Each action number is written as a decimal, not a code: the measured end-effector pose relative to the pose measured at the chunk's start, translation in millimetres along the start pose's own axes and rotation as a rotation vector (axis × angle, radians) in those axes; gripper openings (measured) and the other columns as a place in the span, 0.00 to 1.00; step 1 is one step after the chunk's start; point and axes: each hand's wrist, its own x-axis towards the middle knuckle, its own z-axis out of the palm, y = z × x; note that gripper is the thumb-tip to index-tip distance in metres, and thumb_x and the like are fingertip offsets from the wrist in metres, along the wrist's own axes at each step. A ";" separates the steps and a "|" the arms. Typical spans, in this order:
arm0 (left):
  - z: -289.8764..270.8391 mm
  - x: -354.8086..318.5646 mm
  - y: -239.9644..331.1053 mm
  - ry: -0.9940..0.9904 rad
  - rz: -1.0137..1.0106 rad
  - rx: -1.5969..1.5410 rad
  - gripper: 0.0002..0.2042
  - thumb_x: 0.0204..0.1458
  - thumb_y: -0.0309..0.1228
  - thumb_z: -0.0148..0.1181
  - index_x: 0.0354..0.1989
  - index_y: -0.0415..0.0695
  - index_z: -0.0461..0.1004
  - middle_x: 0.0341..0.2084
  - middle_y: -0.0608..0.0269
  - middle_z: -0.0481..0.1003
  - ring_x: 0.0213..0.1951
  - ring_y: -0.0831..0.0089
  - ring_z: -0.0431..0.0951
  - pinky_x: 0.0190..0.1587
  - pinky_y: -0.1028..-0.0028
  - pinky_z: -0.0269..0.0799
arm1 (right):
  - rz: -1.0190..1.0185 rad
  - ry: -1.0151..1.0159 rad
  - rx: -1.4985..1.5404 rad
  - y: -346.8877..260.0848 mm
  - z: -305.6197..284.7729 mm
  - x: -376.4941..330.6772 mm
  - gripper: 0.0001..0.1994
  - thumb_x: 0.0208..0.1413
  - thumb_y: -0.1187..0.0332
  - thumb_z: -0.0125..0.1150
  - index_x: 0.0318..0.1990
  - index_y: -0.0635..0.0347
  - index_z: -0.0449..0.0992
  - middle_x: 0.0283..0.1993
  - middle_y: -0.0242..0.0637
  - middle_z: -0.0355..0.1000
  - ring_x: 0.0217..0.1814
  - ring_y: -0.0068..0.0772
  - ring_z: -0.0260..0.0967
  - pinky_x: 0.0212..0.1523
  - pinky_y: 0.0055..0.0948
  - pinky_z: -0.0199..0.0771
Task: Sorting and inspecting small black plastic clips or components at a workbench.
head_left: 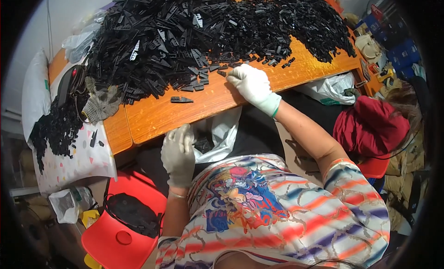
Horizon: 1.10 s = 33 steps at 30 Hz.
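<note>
A big heap of small black plastic pieces [157, 51] covers much of the orange-brown wooden table [217, 97]. My right hand [252, 84], in a white glove, rests at the heap's near edge. Its fingers are curled closed, and what they hold, if anything, is hidden. Below the table's front edge is my left hand [179, 154], gloved too, with bent fingers pressed together. It is beside an open white plastic bag [226, 132] on my lap, with dark contents inside. What the left fingers grip cannot be made out. One flat pointed black piece [181, 99] lies apart on the wood.
At the left, more black pieces [58, 130] and a grey knitted glove [101, 102] lie on a patterned cloth [88, 162]. A red chair [115, 236] with a black bag stands lower left. To the right sits a person in dark red [370, 125] beside another white bag [330, 89].
</note>
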 end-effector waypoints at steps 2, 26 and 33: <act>-2.9 14.8 -0.2 0.007 0.000 0.046 0.15 0.52 0.29 0.55 0.50 0.50 0.74 0.40 0.54 0.74 0.44 0.54 0.74 0.45 0.60 0.71 | 0.119 -0.032 -0.092 -1.2 2.1 9.5 0.14 0.53 0.54 0.62 0.35 0.55 0.80 0.31 0.43 0.77 0.35 0.45 0.76 0.38 0.36 0.74; 15.7 66.6 1.0 0.022 -0.291 -0.892 0.12 0.53 0.27 0.61 0.44 0.38 0.69 0.33 0.62 0.73 0.30 0.76 0.74 0.34 0.75 0.71 | 0.161 -0.263 0.392 -32.1 -19.7 -8.8 0.15 0.53 0.62 0.55 0.44 0.60 0.79 0.38 0.49 0.77 0.40 0.40 0.77 0.43 0.32 0.74; 8.8 63.3 26.6 -0.110 -0.466 -1.609 0.10 0.63 0.27 0.48 0.50 0.39 0.67 0.32 0.65 0.71 0.27 0.84 0.70 0.31 0.85 0.68 | 0.159 -0.208 0.800 -88.0 -6.9 -14.5 0.13 0.57 0.67 0.56 0.46 0.64 0.78 0.37 0.36 0.78 0.35 0.21 0.74 0.40 0.22 0.74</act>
